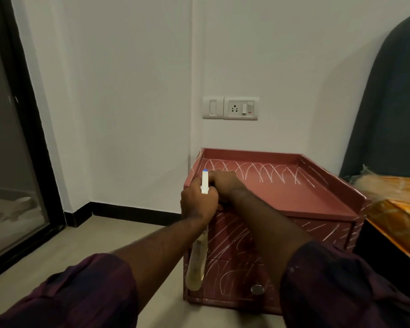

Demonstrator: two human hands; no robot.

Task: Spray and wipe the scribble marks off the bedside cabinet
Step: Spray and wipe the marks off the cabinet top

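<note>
The reddish-brown bedside cabinet stands against the wall. White scribble marks run across the back of its tray top and over its drawer fronts. My left hand grips the neck of a spray bottle; its white spray head with a blue tip points away over the cabinet's left front corner. The clear bottle body hangs below my wrist. My right hand is curled against the right side of the spray head, with its fingertips at the nozzle end. No cloth is in view.
A switch and socket plate is on the wall above the cabinet. A bed with an orange cover and a dark headboard is close on the right. A dark-framed glass door is on the left. Beige floor lies in front.
</note>
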